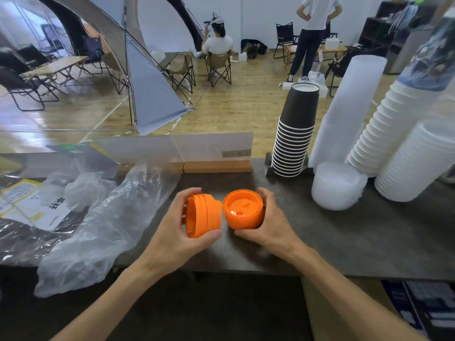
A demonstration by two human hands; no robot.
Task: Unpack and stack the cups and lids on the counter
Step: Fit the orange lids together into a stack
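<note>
While both hands sit low over the dark counter (320, 242), each one holds a bunch of orange lids. The left hand (172, 239) is wrapped round the left lid stack (203, 215), thumb at the front & fingers over the back. That stack lies on its side, so its long way runs left to right, w/ the small top end pointing at the other bunch. The right hand (268, 222) grips the right lid stack (243, 210), fingers curled behind it & thumb low at the front. Its flat top faces up and a bit toward the camera.

The two bunches almost touch in the middle, just in front of the person. Which is nearer doesn't matter much; both hands are right on their lids.

Next step is prob. joining the two into one pile. For that, the tops need to point the same way, so one bunch likely has to turn first.

Back right stand black cups (295, 134), white cups (384, 134) & clear lids (337, 185). An empty plastic bag (105, 217) lies to the left.
</note>
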